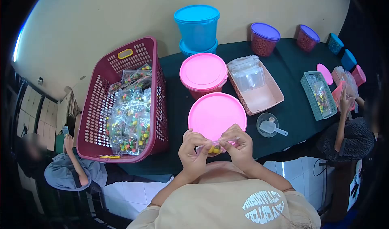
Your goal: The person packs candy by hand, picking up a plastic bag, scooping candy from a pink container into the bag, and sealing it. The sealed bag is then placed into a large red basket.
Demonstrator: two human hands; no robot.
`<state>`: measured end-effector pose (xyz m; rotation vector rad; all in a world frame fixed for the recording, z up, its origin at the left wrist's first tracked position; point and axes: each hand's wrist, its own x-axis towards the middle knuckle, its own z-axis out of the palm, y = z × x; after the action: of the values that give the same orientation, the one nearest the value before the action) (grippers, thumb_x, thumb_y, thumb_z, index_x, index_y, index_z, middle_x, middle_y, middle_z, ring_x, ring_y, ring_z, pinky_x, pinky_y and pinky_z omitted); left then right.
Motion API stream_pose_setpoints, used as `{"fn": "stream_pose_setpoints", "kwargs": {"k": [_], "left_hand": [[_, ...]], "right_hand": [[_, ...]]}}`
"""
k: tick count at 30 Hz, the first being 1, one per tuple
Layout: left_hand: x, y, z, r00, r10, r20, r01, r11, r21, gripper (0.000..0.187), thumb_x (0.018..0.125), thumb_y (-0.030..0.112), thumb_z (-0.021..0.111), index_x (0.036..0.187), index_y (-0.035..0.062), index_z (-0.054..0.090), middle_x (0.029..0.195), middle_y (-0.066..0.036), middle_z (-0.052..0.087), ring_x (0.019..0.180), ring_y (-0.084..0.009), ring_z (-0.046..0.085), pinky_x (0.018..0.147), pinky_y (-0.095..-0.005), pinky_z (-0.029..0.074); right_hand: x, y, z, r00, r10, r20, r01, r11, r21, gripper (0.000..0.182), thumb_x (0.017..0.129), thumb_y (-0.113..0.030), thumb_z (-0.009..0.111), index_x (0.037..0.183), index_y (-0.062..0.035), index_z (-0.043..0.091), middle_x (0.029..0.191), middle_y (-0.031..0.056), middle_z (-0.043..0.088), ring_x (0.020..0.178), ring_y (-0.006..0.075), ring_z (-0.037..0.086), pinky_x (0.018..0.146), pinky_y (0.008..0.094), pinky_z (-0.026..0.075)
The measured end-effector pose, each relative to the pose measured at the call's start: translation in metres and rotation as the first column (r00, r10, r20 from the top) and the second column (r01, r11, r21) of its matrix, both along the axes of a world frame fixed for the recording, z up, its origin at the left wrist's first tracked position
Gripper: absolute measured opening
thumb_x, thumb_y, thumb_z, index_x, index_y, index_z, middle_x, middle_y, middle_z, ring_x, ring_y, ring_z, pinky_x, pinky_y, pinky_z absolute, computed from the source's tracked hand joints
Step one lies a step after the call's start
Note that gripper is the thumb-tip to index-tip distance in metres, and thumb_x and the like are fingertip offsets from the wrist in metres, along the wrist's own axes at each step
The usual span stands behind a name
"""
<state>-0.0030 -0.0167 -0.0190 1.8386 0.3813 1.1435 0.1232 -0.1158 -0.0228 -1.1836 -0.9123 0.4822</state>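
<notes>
Both of my hands pinch the top edge of a small clear plastic bag (214, 150) in front of my chest. Yellow and darker round candies show at its bottom. My left hand (193, 151) is closed on the left side of that edge, and my right hand (240, 148) on the right side, thumbs close together. Just beyond my fingers stands a tub with a pink lid (217, 113). Part of the bag is hidden behind my fingers.
A maroon basket (159, 103) at left holds many filled candy bags. Another pink-lidded tub (203, 70), stacked blue tubs (197, 26), a tray (263, 101) with flat bags, and a bowl with a scoop (268, 126) stand around. People are at left and right.
</notes>
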Motion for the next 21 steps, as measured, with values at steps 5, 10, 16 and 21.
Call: {"fn": "stream_pose_setpoints", "kwargs": {"k": [5, 10, 16, 21], "left_hand": [[-0.010, 0.011, 0.001, 0.999, -0.039, 0.038, 0.042, 0.996, -0.078, 0.016, 0.085, 0.020, 0.068, 0.082, 0.0057, 0.062, 0.083, -0.006, 0.063, 0.084, -0.0187, 0.059, 0.104, -0.0482, 0.029], [-0.014, 0.022, 0.005, 0.994, -0.113, 0.008, 0.112, 0.975, -0.192, 0.016, 0.087, 0.021, 0.065, 0.082, 0.0054, 0.065, 0.082, -0.005, 0.065, 0.082, -0.0178, 0.061, 0.104, -0.0469, 0.029], [-0.018, 0.023, 0.002, 0.999, 0.018, -0.028, -0.017, 1.000, 0.006, 0.017, 0.087, 0.020, 0.065, 0.078, 0.0050, 0.062, 0.075, -0.003, 0.063, 0.076, -0.0171, 0.059, 0.098, -0.0414, 0.032], [-0.016, 0.019, -0.004, 0.996, 0.082, -0.033, -0.082, 0.997, 0.013, 0.017, 0.088, 0.017, 0.063, 0.076, 0.0049, 0.060, 0.072, -0.003, 0.060, 0.072, -0.0176, 0.055, 0.087, -0.0361, 0.035]], "right_hand": [[0.002, 0.000, 0.004, 0.999, 0.035, 0.025, -0.035, 0.999, -0.023, 0.008, 0.078, -0.005, 0.071, 0.086, -0.0023, 0.068, 0.084, 0.0063, 0.063, 0.083, 0.0155, 0.055, 0.078, 0.0290, 0.043], [0.007, 0.002, 0.001, 0.992, 0.107, -0.072, -0.109, 0.993, -0.035, 0.008, 0.081, -0.005, 0.069, 0.087, -0.0016, 0.066, 0.087, 0.0062, 0.062, 0.085, 0.0138, 0.056, 0.078, 0.0283, 0.043], [0.003, 0.005, -0.004, 0.999, 0.033, -0.014, -0.034, 0.998, -0.046, 0.006, 0.081, -0.002, 0.067, 0.084, -0.0016, 0.063, 0.086, 0.0058, 0.062, 0.084, 0.0143, 0.056, 0.078, 0.0287, 0.043], [0.005, 0.002, -0.004, 0.988, 0.088, 0.126, -0.085, 0.996, -0.029, 0.007, 0.080, 0.001, 0.063, 0.083, -0.0038, 0.060, 0.084, 0.0062, 0.063, 0.082, 0.0186, 0.056, 0.079, 0.0318, 0.041]]}}
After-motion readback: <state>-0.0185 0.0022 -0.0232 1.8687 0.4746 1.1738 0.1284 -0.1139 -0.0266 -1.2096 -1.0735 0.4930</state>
